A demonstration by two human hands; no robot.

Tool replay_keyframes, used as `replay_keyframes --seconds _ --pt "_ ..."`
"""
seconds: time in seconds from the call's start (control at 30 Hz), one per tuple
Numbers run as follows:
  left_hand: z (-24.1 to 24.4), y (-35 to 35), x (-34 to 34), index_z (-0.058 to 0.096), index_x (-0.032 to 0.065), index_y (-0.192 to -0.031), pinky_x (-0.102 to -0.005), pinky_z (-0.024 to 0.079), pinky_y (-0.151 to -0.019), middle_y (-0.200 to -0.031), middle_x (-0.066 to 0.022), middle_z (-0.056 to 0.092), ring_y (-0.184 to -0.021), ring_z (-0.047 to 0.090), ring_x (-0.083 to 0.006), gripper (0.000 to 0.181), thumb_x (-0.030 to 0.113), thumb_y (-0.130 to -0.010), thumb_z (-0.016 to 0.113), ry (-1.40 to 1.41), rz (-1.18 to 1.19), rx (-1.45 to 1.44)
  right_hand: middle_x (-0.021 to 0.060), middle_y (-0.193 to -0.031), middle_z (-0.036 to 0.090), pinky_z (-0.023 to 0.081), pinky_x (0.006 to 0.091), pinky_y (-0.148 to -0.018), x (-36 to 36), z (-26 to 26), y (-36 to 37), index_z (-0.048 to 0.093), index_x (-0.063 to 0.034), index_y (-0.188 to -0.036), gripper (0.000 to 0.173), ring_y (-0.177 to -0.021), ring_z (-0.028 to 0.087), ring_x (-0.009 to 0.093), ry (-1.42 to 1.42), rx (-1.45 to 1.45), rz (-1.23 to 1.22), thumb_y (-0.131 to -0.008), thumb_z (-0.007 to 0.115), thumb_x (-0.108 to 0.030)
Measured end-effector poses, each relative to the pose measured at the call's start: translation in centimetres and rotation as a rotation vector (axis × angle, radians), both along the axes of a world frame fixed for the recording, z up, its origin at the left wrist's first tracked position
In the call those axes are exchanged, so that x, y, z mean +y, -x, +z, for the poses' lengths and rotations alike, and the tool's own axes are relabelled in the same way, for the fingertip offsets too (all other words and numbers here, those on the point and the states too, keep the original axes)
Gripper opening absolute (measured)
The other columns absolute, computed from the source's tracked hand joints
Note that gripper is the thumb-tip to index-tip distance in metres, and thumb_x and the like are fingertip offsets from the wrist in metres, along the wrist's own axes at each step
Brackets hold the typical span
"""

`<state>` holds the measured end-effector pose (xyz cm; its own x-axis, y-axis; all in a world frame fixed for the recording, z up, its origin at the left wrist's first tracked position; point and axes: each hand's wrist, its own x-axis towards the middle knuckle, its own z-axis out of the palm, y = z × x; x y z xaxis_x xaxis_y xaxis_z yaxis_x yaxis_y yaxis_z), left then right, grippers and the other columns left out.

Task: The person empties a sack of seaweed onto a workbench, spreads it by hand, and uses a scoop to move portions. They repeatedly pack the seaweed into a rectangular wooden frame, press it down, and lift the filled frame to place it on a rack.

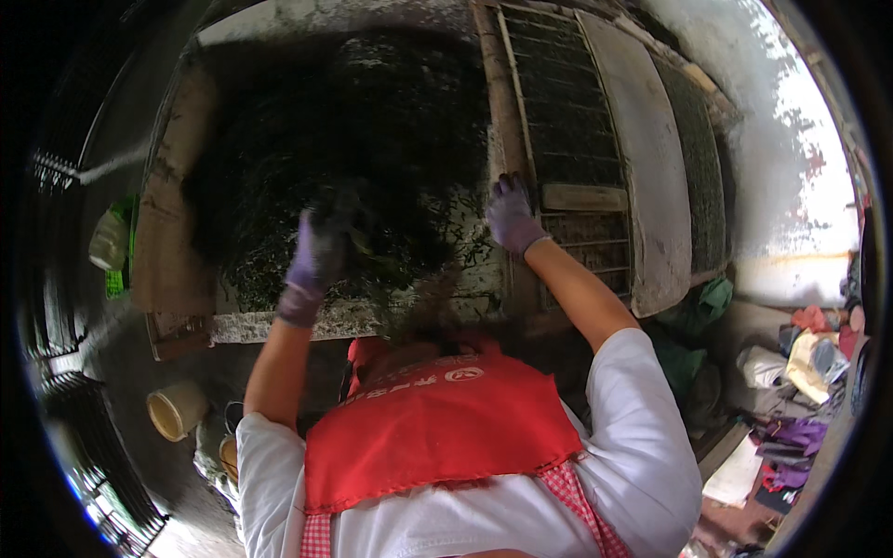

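Observation:
A heap of dark, shredded-looking plant material (363, 139) covers most of a wooden-sided trough in front of me. My left hand (312, 254), in a purple glove with a dark palm, is at the heap's near side. Motion blurs its fingers, and whether they hold any of the material is hidden. On the wooden rail (497, 91) at the trough's right side lies my right hand (515, 215), gloved alike, its fingertips slightly apart and nothing visible in them. Loose bits are scattered over the pale trough floor (474, 279) between the hands.
Right of the rail stand slatted frames (565, 91) and a pale rounded board (645, 153). A wooden side board (174, 209) bounds the trough on the left. Below left are a yellowish bucket (174, 413) and a green basket (115, 279). Cloths and gloves (788, 446) lie at lower right.

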<state>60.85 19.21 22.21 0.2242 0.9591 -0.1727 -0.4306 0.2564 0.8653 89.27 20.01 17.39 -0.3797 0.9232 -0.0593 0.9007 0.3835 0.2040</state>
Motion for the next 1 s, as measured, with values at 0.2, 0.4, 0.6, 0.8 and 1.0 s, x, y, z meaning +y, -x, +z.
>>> replay_keyframes --seconds 0.2,0.4,0.6,0.8,1.0 --pt "11.7 2.9 4.3 0.053 0.0088 -0.118 -0.0226 0.041 -0.048 -0.085 -0.0004 0.061 -0.058 0.051 -0.0078 0.038 0.032 -0.088 0.051 -0.220 0.184 0.421 0.0092 -0.102 0.060 0.033 0.0427 -0.100 -1.6 -2.4 0.6 0.062 -0.0089 -0.082 0.013 -0.107 0.050 0.022 0.124 0.183 -0.040 -0.076 0.057 -0.019" --pt "18.8 12.0 6.1 0.042 0.0026 -0.126 -0.0266 0.044 -0.069 -0.108 -0.0092 0.054 -0.085 0.055 -0.0137 0.040 0.023 -0.091 0.042 -0.448 0.168 0.518 0.0039 -0.106 0.059 0.028 0.0423 -0.101 0.4 5.7 0.0 0.062 -0.0170 -0.093 0.017 -0.110 0.048 0.023 -0.293 0.831 0.035 -0.080 0.051 -0.019" --pt "11.3 9.9 6.7 0.038 0.0023 -0.129 -0.0286 0.042 -0.084 -0.120 -0.0099 0.049 -0.097 0.052 -0.0146 0.042 0.020 -0.092 0.041 -0.395 0.022 0.739 0.0065 -0.106 0.057 0.039 0.0376 -0.089 2.6 8.4 -0.5 0.059 -0.0127 -0.096 0.024 -0.096 0.054 0.022 0.108 0.400 -0.102 -0.076 0.058 -0.025" --pt "16.1 8.9 6.9 0.038 0.0020 -0.130 -0.0211 0.043 -0.063 -0.114 -0.0087 0.055 -0.071 0.049 -0.0068 0.042 0.022 -0.092 0.040 -0.235 0.013 0.223 0.0063 -0.109 0.056 0.037 0.0403 -0.094 2.7 10.3 13.3 0.058 -0.0136 -0.097 0.027 -0.103 0.051 0.023 -0.517 1.001 0.652 -0.078 0.054 -0.032" --pt "19.2 7.7 4.9 0.035 -0.0013 -0.129 -0.0227 0.029 -0.033 -0.081 -0.0038 0.059 -0.037 0.029 -0.0072 0.048 0.024 -0.090 0.044 0.025 -0.008 0.181 0.0103 -0.116 0.051 0.033 0.0441 -0.094 3.8 11.8 20.9 0.057 -0.0142 -0.103 0.033 -0.109 0.046 0.025 -0.386 1.051 0.522 -0.085 0.047 -0.040"
